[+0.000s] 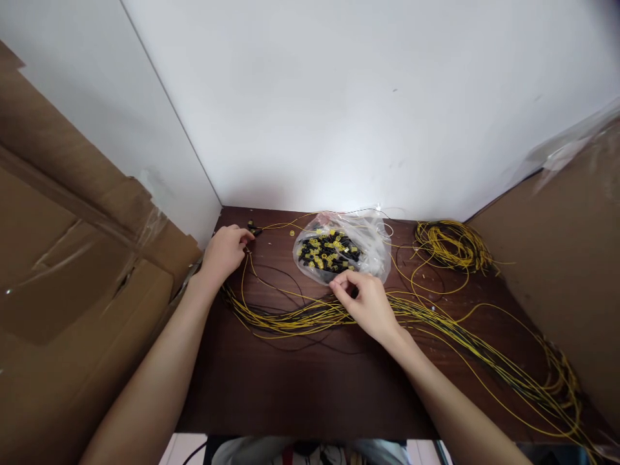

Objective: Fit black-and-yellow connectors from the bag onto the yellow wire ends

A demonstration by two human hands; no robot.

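Curling your left hand (pixel 223 252) shut at the table's (pixel 310 387) back-left corner, you've got its fingertips at a small black connector (pixel 253 228), though what they pinch I can't tell. Your right hand (pixel 368 300) pinches closed at the near edge of the clear bag (pixel 375 248), over the yellow wire bundle (pixel 290 320), whose long axis runs left to right toward the front-right corner

1. The left hand (pixel 223 252) and its forearm are bare to the picture's edge.
2. The right hand (pixel 368 300) and its forearm are equally bare.
3. Some light grey clothing (pixel 252 452) shows beneath the near edge of the dark wooden table (pixel 300 387).
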